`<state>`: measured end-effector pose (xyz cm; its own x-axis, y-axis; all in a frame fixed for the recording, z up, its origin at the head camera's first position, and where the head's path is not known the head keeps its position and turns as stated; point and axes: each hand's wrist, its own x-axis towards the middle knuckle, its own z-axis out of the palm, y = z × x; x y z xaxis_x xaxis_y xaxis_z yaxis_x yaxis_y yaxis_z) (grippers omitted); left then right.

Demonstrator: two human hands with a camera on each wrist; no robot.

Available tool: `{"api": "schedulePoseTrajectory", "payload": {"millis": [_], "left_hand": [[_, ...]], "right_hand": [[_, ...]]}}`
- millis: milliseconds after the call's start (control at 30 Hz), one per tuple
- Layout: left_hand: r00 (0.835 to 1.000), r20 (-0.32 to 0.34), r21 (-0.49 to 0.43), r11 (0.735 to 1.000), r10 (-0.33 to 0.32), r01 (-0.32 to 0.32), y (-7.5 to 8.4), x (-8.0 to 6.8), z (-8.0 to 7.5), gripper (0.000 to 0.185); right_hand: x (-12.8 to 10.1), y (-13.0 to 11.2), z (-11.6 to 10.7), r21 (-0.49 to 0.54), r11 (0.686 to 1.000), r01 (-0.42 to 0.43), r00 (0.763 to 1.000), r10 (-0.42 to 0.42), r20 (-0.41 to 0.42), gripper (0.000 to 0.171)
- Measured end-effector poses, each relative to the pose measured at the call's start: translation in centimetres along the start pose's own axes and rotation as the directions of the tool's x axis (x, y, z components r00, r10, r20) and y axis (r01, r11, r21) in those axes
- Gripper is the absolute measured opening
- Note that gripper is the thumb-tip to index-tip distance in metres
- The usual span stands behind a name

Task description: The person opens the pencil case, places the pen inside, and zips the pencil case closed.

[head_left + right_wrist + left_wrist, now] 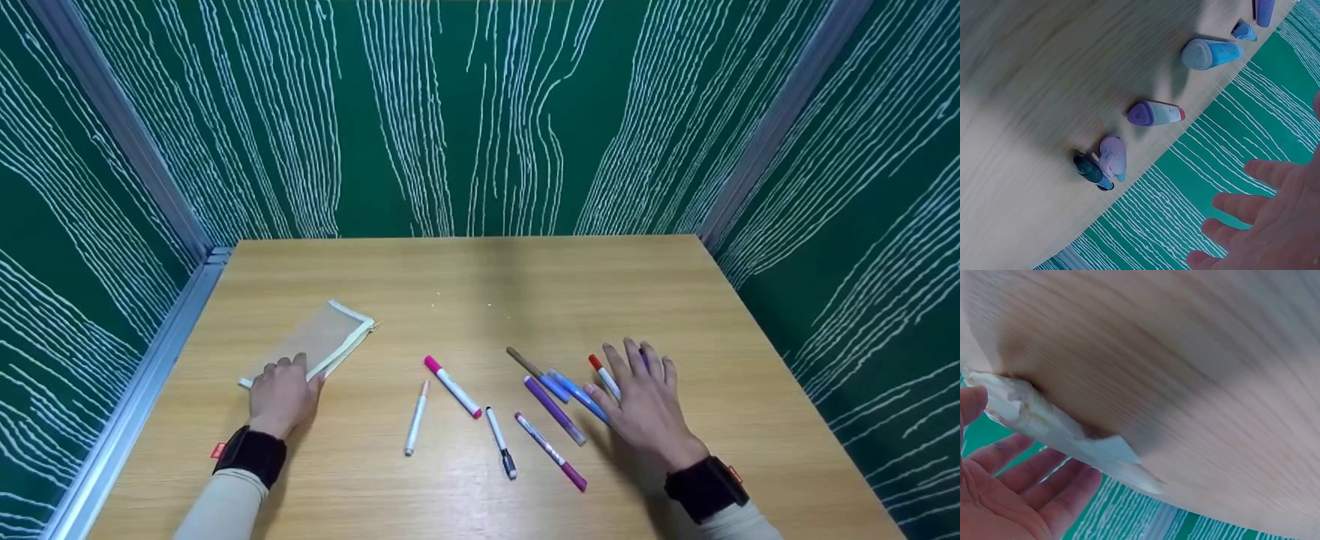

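Left hand (283, 396), fingers loose, lies at the pouch (319, 335) toward the left edge of the tabletop (615, 285); right hand (646, 405), spread, gripping nothing, apparently reaches for the red-capped marker (604, 377) toward the right edge, which calls for a pinch.

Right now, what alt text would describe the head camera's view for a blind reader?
A person's left hand rests on a translucent zip pouch and their right hand is spread over a red-tipped marker on a wood-grain table. Several colorful markers lie between the hands; behind stands a white-lined green wall.
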<state>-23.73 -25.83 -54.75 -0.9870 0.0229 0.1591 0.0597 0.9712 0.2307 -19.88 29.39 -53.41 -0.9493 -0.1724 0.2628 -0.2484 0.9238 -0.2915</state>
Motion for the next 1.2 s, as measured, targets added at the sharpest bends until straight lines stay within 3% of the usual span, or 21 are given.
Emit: {"api": "schedulePoseTrajectory", "payload": {"millis": [233, 633, 1200], "left_hand": [[0.999, -0.031, 0.052, 0.998, 0.022, -0.02, 1.2, -1.2, 0.3, 0.048], [0.992, -0.102, 0.015, 0.997, 0.07, -0.069, 2.0, -2.4, 1.0, 0.042], [0.998, -0.056, 0.016, 1.0, 0.02, -0.019, 4.5, -4.5, 0.6, 0.052]], "right_hand": [[-0.1, -0.2, 0.2, -0.004, 1.0, -0.012, 1.0, 0.012, 0.012, 0.078], [-0.1, -0.2, 0.3, -0.006, 1.0, 0.0, 1.0, 0.0, -0.005, 0.077], [-0.2, -0.4, 0.5, -0.018, 1.0, 0.007, 1.0, -0.007, -0.022, 0.076]]}}
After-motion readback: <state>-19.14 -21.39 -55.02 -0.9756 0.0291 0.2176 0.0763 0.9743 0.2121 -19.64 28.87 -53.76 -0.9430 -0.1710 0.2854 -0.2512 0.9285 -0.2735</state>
